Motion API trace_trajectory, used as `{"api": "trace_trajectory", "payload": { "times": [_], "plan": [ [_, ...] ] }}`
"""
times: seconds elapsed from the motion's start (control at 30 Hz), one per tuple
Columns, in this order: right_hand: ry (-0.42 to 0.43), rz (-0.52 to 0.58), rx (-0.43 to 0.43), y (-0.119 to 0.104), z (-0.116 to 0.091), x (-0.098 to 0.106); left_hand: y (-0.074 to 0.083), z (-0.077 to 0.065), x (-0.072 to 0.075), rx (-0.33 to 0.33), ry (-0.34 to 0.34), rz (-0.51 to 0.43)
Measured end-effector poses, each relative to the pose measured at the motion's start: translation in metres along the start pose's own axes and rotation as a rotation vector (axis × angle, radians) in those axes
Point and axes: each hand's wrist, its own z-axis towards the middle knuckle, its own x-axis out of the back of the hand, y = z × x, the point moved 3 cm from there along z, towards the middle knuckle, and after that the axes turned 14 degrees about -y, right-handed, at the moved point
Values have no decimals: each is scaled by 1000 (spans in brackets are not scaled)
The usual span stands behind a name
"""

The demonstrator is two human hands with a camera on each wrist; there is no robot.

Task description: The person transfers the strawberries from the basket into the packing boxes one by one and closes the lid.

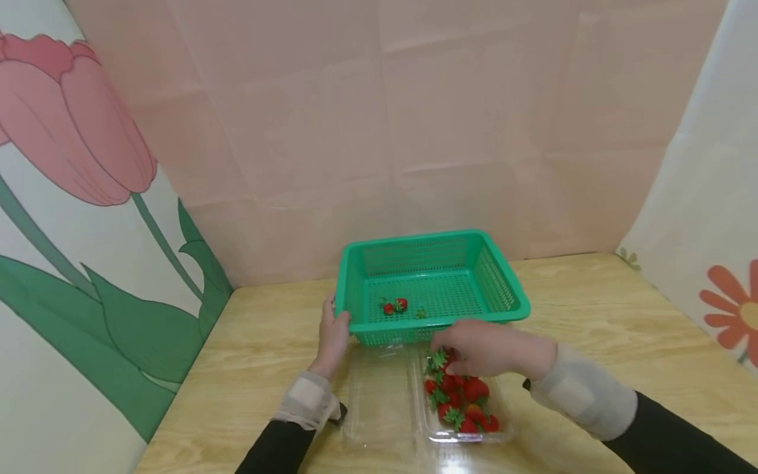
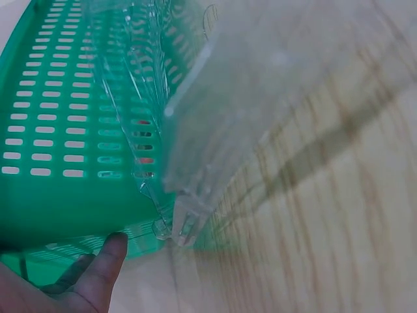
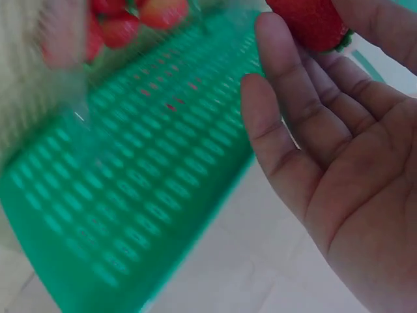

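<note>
A green plastic basket [image 1: 474, 289] stands tilted toward me at the back, with a couple of strawberries [image 1: 401, 305] and a green leafy bit [image 1: 421, 314] on its floor. My left hand [image 1: 333, 337] grips its left front corner; in the left wrist view the fingers [image 2: 107, 264] lie against the green wall. In front is a clear plastic clamshell box [image 1: 435, 435], its right half holding many strawberries [image 1: 476, 390]. My right hand [image 1: 488, 345] is over the far end of that half. The right wrist view shows it pinching a strawberry [image 3: 313, 25] between thumb and fingers.
The clamshell's transparent lid [image 1: 379, 401] lies opened flat to the left, close to my left wrist. Everything stands on a wood-grain table [image 1: 254, 355]. A pinkish cloth backdrop [image 1: 444, 131] rises right behind the basket, and printed flower panels [image 1: 77, 131] flank the table.
</note>
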Motion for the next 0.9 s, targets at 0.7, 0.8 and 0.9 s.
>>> {"api": "trace_trajectory", "payload": {
  "times": [0.7,0.8,0.9],
  "plan": [
    [-76,80,-117,5,-4,-46,0,-1,0,-30,5,24],
    [-63,63,-131,5,-4,-47,0,-1,0,-31,2,21],
    [-43,29,-147,6,-3,-47,1,0,0,-31,2,10]
  ]
}}
